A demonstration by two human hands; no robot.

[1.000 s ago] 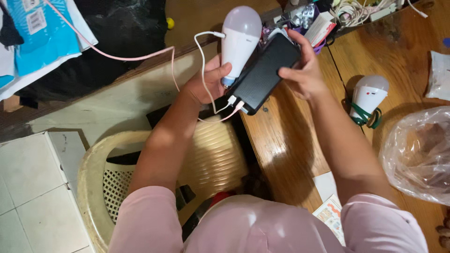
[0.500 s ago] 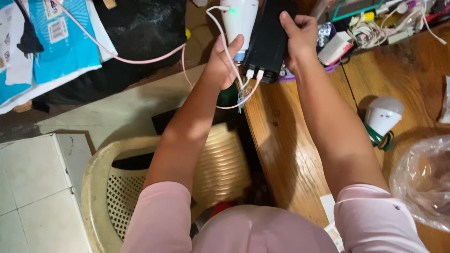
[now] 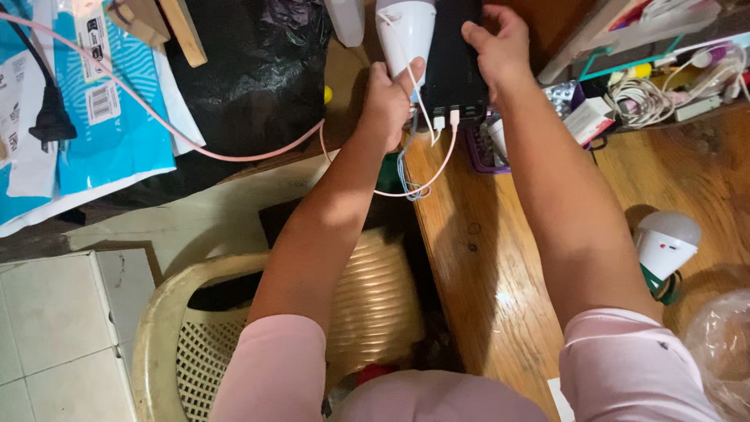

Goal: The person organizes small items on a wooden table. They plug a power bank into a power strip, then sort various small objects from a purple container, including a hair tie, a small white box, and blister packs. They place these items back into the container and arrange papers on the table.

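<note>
Your left grip [image 3: 388, 98] clenches the white bulb [image 3: 404, 31] by its neck; your right grip [image 3: 500, 47] grasps the black power bank [image 3: 457, 59], cables [image 3: 437, 152] plugged into its near end. Since a moment ago you've pushed both farther out over the counter [image 3: 484, 258] edge, away from the second bulb [image 3: 664, 242].

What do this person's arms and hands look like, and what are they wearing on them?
Both arms are bare from the upper arm down, with short pale pink sleeves: the left sleeve and the right sleeve each end above the elbow. The left hand and right hand are bare, with no gloves. No rings, watch or bracelets are visible from this angle.
</note>
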